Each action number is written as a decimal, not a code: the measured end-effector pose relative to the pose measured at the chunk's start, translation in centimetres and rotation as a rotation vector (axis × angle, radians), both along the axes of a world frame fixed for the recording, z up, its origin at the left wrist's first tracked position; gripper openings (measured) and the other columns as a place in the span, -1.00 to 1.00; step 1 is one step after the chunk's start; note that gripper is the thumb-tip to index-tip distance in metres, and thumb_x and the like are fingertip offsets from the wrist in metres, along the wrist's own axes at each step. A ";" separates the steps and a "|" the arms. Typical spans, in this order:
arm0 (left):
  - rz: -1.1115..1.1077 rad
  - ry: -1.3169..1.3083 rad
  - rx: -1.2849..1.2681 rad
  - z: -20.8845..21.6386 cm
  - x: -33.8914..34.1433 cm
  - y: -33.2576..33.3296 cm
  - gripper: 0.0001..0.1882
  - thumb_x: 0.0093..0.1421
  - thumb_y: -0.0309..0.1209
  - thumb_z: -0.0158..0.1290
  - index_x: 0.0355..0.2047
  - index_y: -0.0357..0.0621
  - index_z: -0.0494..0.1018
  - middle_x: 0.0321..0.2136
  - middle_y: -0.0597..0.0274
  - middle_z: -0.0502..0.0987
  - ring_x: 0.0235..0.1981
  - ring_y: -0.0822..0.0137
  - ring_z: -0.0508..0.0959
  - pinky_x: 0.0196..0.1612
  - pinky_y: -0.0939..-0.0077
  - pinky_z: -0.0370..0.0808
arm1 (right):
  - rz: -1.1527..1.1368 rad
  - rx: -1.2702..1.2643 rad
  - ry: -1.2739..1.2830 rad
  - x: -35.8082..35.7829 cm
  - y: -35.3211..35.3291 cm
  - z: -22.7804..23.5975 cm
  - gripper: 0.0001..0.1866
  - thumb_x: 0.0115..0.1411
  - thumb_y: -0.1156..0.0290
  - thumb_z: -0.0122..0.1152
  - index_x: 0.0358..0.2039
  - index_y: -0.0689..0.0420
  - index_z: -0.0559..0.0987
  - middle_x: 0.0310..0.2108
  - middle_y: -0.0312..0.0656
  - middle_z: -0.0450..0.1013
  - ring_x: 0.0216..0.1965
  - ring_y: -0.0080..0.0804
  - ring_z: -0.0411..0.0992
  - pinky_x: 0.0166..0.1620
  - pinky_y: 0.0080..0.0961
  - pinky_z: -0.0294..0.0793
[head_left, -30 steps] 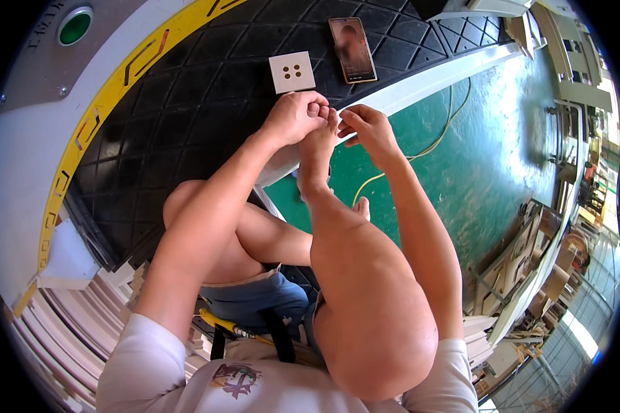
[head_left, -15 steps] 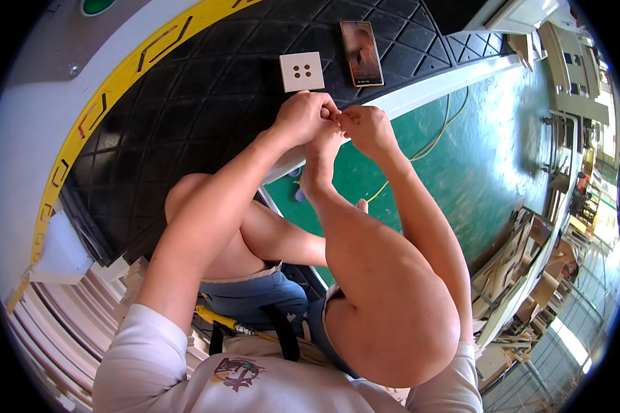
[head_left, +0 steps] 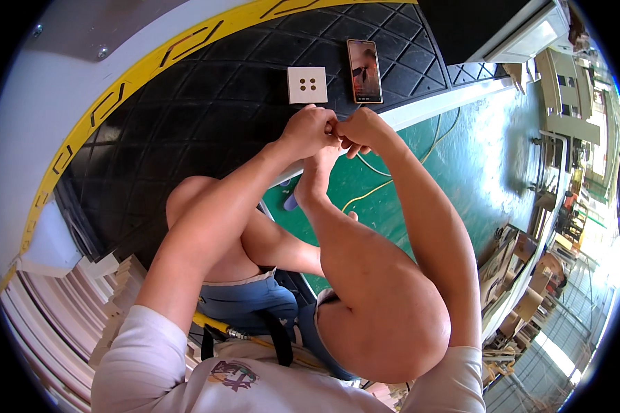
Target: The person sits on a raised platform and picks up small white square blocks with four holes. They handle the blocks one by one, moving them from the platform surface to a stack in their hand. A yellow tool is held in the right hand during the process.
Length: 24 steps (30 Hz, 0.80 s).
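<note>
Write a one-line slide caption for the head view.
Left hand and right hand pinch together above a black mat, near a square white plate and phone.

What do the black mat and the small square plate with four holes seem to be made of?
Black mat: probably rubber, matte, with a moulded diamond pattern of raised ribs. Square plate: likely plastic, cream-white, smooth, with a slight sheen and four round holes; painted metal is possible.

Plate (head_left: 307, 85) left of phone (head_left: 365, 70), on mat (head_left: 207, 103)
</note>
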State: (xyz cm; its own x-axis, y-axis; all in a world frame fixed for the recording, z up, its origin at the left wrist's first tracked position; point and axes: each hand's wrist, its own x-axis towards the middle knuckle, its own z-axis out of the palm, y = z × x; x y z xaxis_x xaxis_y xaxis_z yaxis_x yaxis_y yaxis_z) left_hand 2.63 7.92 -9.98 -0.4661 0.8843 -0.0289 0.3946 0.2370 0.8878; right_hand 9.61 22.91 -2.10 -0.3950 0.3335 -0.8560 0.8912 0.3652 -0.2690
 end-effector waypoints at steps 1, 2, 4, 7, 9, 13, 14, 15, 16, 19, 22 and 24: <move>0.001 -0.013 0.004 0.0 0.2 0.1 -0.75 -0.06 -0.35 0.35 -0.37 -0.18 0.65 -0.44 0.09 0.64 -0.28 0.04 0.61 -0.13 0.20 0.54 | -0.022 -0.018 -0.042 -0.3 0.1 0.1 -0.57 0.27 0.07 0.21 -0.55 0.15 0.69 -0.57 -0.24 0.60 -0.58 -0.40 0.61 -0.57 -0.44 0.47; 0.002 -0.025 0.008 -0.1 0.3 0.2 -0.75 -0.07 -0.35 0.35 -0.37 -0.19 0.64 -0.44 0.08 0.64 -0.27 0.03 0.61 -0.12 0.19 0.54 | -0.044 -0.035 -0.085 -0.6 0.2 0.1 -0.55 0.28 0.05 0.21 -0.56 0.15 0.68 -0.57 -0.24 0.60 -0.59 -0.42 0.59 -0.57 -0.48 0.45; 0.004 -0.044 0.005 -0.2 0.5 0.4 -0.76 -0.07 -0.36 0.35 -0.38 -0.19 0.63 -0.44 0.07 0.64 -0.27 0.02 0.60 -0.12 0.17 0.53 | -0.004 -0.030 -0.123 -0.9 0.2 0.0 -0.53 0.28 0.04 0.22 -0.58 0.16 0.64 -0.58 -0.25 0.58 -0.65 -0.48 0.47 -0.60 -0.52 0.36; 0.008 -0.052 0.004 -0.7 0.4 0.5 -0.75 -0.08 -0.37 0.35 -0.39 -0.21 0.63 -0.43 0.06 0.64 -0.29 0.01 0.61 -0.15 0.17 0.54 | -0.029 -0.044 -0.138 -1.3 0.2 -0.5 -0.52 0.27 0.03 0.25 -0.62 0.16 0.61 -0.61 -0.29 0.53 -0.69 -0.55 0.30 -0.62 -0.53 0.23; 0.012 -0.041 0.027 -0.9 0.5 0.6 -0.75 -0.08 -0.37 0.34 -0.40 -0.22 0.62 -0.43 0.04 0.65 -0.31 0.01 0.62 -0.17 0.18 0.54 | -0.094 -0.072 -0.126 -1.2 0.4 -0.8 -0.51 0.26 0.03 0.27 -0.65 0.16 0.59 -0.65 -0.32 0.48 -0.70 -0.58 0.22 -0.63 -0.52 0.14; 0.029 -0.085 0.046 -1.2 0.7 0.8 -0.74 -0.10 -0.40 0.34 -0.39 -0.26 0.61 -0.43 0.01 0.65 -0.34 0.05 0.64 -0.22 0.25 0.56 | -0.195 -0.087 -0.103 -0.4 0.4 -1.0 -0.53 0.22 0.08 0.33 -0.70 0.15 0.56 -0.70 -0.36 0.39 -0.73 -0.60 0.16 -0.65 -0.53 0.04; 0.043 -0.073 0.058 -1.4 0.8 0.7 -0.74 -0.10 -0.40 0.34 -0.39 -0.26 0.61 -0.43 0.01 0.65 -0.35 0.06 0.64 -0.23 0.27 0.56 | -0.199 -0.071 -0.099 -0.5 0.3 -1.0 -0.53 0.20 0.10 0.34 -0.71 0.15 0.56 -0.71 -0.37 0.38 -0.73 -0.61 0.16 -0.65 -0.53 0.02; 0.057 -0.060 0.071 -1.6 0.8 0.6 -0.73 -0.11 -0.41 0.34 -0.38 -0.27 0.61 -0.44 0.00 0.65 -0.35 0.07 0.64 -0.23 0.29 0.57 | -0.207 -0.062 -0.079 -0.3 0.1 -1.0 -0.53 0.18 0.10 0.37 -0.72 0.15 0.56 -0.71 -0.37 0.37 -0.73 -0.61 0.16 -0.66 -0.54 0.03; 0.050 -0.065 0.058 -1.4 0.9 0.7 -0.73 -0.10 -0.41 0.34 -0.37 -0.27 0.61 -0.44 0.01 0.65 -0.35 0.08 0.65 -0.23 0.29 0.57 | -0.219 -0.050 -0.059 0.0 0.0 -1.1 -0.54 0.15 0.09 0.39 -0.72 0.16 0.56 -0.72 -0.36 0.37 -0.73 -0.60 0.17 -0.66 -0.54 0.03; 0.034 -0.082 0.025 -1.0 1.0 0.8 -0.74 -0.10 -0.44 0.33 -0.36 -0.27 0.62 -0.43 0.01 0.65 -0.35 0.11 0.66 -0.21 0.30 0.58 | -0.181 0.041 -0.068 0.2 0.0 -0.9 -0.48 0.12 0.01 0.42 -0.75 0.16 0.56 -0.75 -0.34 0.33 -0.74 -0.62 0.18 -0.67 -0.58 0.03; 0.034 -0.103 0.008 -0.8 0.8 0.8 -0.74 -0.08 -0.45 0.31 -0.35 -0.27 0.62 -0.42 0.01 0.66 -0.36 0.14 0.66 -0.21 0.32 0.58 | -0.108 0.114 -0.047 0.0 -0.7 -0.3 -0.46 0.08 -0.02 0.43 -0.76 0.18 0.57 -0.78 -0.32 0.33 -0.76 -0.60 0.20 -0.68 -0.57 0.05; 0.035 -0.120 0.005 -0.8 0.7 0.8 -0.75 -0.08 -0.46 0.31 -0.35 -0.28 0.62 -0.42 0.01 0.66 -0.36 0.15 0.67 -0.22 0.34 0.58 | -0.068 0.131 -0.024 0.1 -0.6 -0.4 -0.47 0.04 -0.02 0.46 -0.75 0.18 0.60 -0.75 -0.30 0.40 -0.74 -0.57 0.28 -0.65 -0.54 0.17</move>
